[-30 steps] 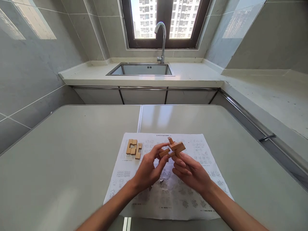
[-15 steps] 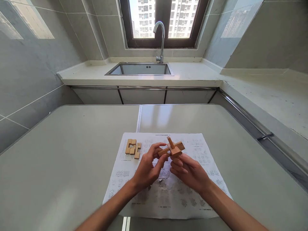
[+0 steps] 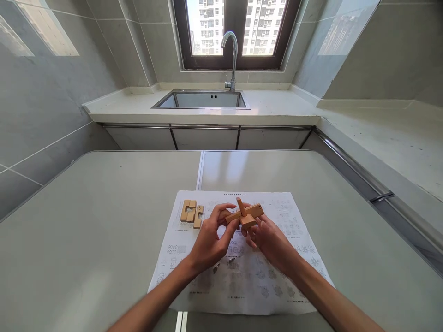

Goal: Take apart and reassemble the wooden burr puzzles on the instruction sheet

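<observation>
Between both hands, above a printed paper sheet [image 3: 238,295], is a partly interlocked wooden burr puzzle [image 3: 246,216], its notched sticks crossing one another. My left hand [image 3: 213,235] pinches the left end of one stick between thumb and fingers. Around the puzzle's right side and underside, my right hand [image 3: 268,235] is closed, with some fingertips hidden behind the wood. Several loose notched wooden pieces [image 3: 188,210] lie grouped on the sheet's upper left, one of them standing slightly apart from the others.
The sheet, covered in small printed diagrams, lies on a pale table [image 3: 93,221] with a seam down its middle. Small dark bits [image 3: 216,268] rest on the paper. Beyond the table are a counter with a sink [image 3: 200,99], a faucet [image 3: 234,60] and a window.
The puzzle has shifted slightly left and turned a little. My right hand's fingers have moved further around and behind it. The loose pieces stay where they were.
</observation>
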The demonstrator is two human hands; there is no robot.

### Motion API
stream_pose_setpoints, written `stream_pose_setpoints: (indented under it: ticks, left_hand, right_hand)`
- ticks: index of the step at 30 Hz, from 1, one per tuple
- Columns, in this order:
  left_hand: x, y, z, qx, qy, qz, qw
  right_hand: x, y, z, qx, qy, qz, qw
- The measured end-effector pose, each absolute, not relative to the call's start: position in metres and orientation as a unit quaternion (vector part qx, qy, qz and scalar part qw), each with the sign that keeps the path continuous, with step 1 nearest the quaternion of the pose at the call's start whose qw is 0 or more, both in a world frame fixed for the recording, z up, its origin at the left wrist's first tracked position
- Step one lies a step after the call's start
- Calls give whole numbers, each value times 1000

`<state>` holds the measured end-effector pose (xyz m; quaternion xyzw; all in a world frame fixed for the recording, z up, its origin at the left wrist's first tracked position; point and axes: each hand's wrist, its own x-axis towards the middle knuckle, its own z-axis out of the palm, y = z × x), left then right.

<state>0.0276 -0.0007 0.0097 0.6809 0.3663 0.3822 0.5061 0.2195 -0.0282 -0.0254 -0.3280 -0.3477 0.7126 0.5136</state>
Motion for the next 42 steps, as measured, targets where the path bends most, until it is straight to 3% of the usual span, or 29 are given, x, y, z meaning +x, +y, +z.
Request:
stream_pose_setpoints:
  ticks: [14,21,29,35,42]
  left_hand:
    - [26,-1,5,667,372,380,522]
    - [26,4,6,609,400,424,538]
    - [23,9,8,630,418,432,491]
    - [19,11,7,641,431,412,484]
    - [11,20,12,675,443,414,421]
  right_hand:
    - [221,-32,-22,-487,-448,534,527]
    - [223,-29,-22,-407,-371,689,471]
    - [241,-13,-23,-389,-172,673,605]
    - [258,-5,-33,-394,-140,596,685]
    - [270,4,-38,-376,-112,570,722]
